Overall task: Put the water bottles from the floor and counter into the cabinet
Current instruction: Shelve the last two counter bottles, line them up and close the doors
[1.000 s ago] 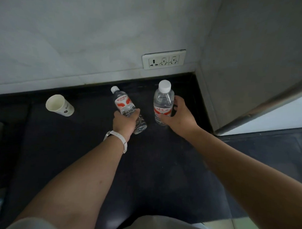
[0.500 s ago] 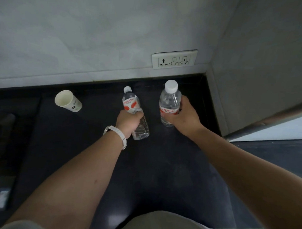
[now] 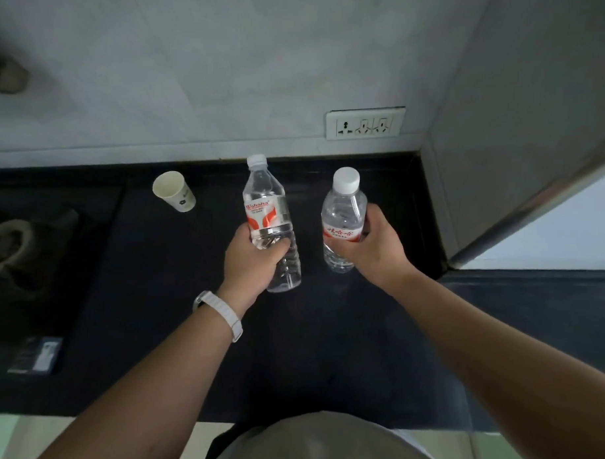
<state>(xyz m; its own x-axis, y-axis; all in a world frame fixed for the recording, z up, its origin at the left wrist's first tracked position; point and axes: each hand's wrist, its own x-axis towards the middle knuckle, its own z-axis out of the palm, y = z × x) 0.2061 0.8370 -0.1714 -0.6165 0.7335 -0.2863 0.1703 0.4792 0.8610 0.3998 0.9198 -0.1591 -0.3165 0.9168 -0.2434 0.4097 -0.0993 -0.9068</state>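
Head view, observer's note. A dark counter (image 3: 324, 350) runs along a pale wall (image 3: 197, 71) into a corner on the right, and both bare arms reach out over it.

Change since half a second ago:
- The left hand (image 3: 252, 258) has swung its bottle up from a low slant. The left bottle (image 3: 265, 211) now sits nearly upright in the grip, cap end toward the wall, and appears lifted off the counter.
- The right hand (image 3: 372, 245) and its bottle sit higher and nearer the camera than before. I cannot tell whether the base has left the counter.
- The paper cup (image 3: 175, 191) has not moved. It is left of the bottles and well apart from them.

Grips:
- The left hand's fingers wrap the left bottle just below its label.
- The right hand's fingers curl round the right bottle (image 3: 343, 210) at the label band, coming in from its right side.
- The two bottles are side by side, near each other but not touching.

Appearance:
- The left bottle is tall, slim and clear, with a ribbed lower body, a red-and-white label and a small white cap.
- The right bottle is shorter and stouter, also clear, with a red band bearing white characters and a broader white cap.

Other items: a white socket plate (image 3: 365, 123) is on the wall above the right bottle, and a white wristband (image 3: 219, 314) is on the left wrist.
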